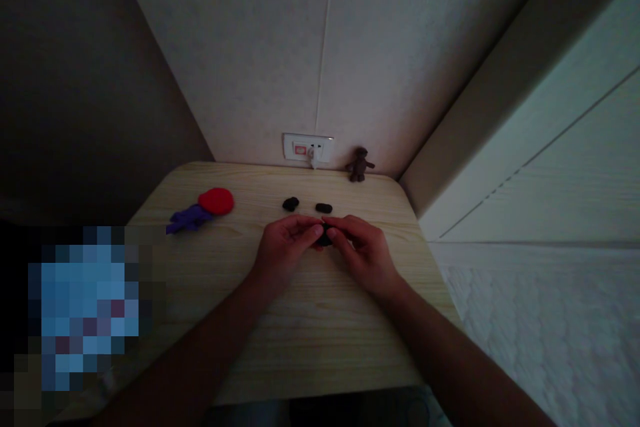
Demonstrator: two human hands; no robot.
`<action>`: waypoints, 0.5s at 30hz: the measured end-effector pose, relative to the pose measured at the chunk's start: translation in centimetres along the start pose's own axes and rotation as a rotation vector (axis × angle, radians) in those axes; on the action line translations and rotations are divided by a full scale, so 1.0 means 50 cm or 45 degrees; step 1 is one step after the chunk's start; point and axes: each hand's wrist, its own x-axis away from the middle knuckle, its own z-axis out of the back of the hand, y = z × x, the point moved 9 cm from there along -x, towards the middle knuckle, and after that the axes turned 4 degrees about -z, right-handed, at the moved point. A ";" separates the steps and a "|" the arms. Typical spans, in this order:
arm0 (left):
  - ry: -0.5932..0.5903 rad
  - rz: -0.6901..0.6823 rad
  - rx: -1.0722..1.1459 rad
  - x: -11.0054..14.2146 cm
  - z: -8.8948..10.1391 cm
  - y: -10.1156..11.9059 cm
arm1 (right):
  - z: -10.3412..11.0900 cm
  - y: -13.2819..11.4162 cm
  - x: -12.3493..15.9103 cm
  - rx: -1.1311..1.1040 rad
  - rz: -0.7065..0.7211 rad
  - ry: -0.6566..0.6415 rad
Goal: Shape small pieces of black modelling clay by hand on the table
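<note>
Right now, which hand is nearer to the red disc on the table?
Left. The left hand is to the right of the red disc; the right hand is farther to the right, beyond the left.

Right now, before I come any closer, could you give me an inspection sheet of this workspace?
Surface: pale wood-grain tabletop with rounded far corners.
Job's things: a small black lump between the hands; a left black piece and a right black piece just beyond them.
Clutter: a red disc against a purple piece at left; a dark brown figurine upright near the far edge.
Hands: left hand and right hand both pinch the lump with their fingers.
Cables: a pale line runs down the wall towards the socket; cord or seam, I cannot tell.
Surroundings: wall behind; pale textured covering at right; lower left pixelated.
</note>
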 end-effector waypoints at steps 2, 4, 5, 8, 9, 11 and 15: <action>0.034 -0.004 0.001 -0.001 0.006 -0.001 | -0.004 -0.004 0.001 0.025 0.035 -0.022; 0.069 0.009 0.033 0.000 0.011 -0.003 | -0.009 0.000 0.001 0.025 0.018 -0.050; 0.073 0.019 0.048 0.001 0.012 -0.005 | -0.011 0.005 0.002 0.016 -0.005 -0.059; 0.058 0.041 0.078 0.001 0.010 -0.009 | -0.013 0.015 0.003 -0.033 -0.058 -0.056; 0.050 0.042 0.084 0.001 0.008 -0.009 | -0.013 0.016 0.003 -0.055 -0.066 -0.047; 0.031 0.041 0.083 0.000 0.003 -0.008 | -0.010 0.018 0.004 -0.115 -0.079 -0.010; 0.018 0.020 0.033 0.000 -0.001 -0.001 | -0.007 0.024 0.005 -0.213 -0.101 0.043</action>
